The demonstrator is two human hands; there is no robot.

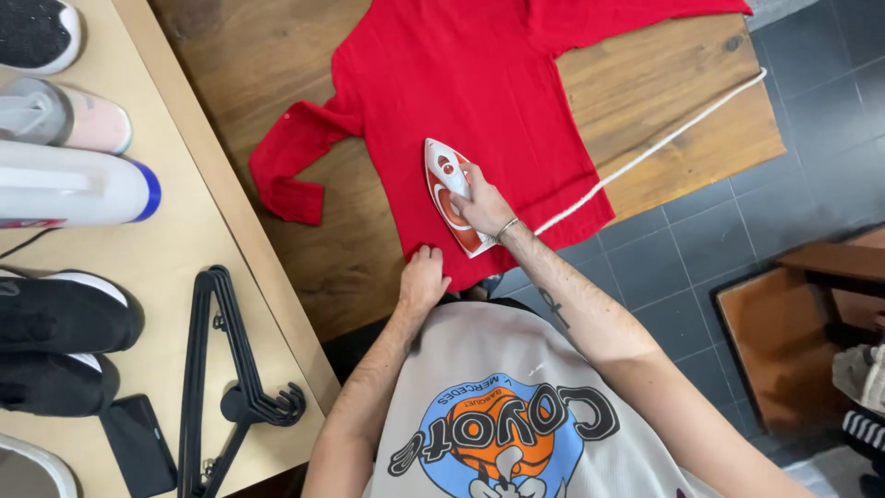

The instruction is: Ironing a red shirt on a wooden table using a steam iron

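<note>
A red long-sleeved top [479, 83] lies flat on a wooden table [249, 65]. My right hand [484, 205] grips the handle of a white and orange iron [446, 189], which rests on the top's lower part. My left hand [422, 279] presses down on the red hem at the table's near edge, fingers curled on the fabric. The iron's white cord [654, 148] runs off to the right across the table.
A pale shelf [198, 231] at the left holds several shoes [55, 318], a white spray bottle [74, 184], black hangers [230, 369] and a dark phone [138, 443]. Grey floor tiles and a brown wooden piece of furniture [793, 323] lie at the right.
</note>
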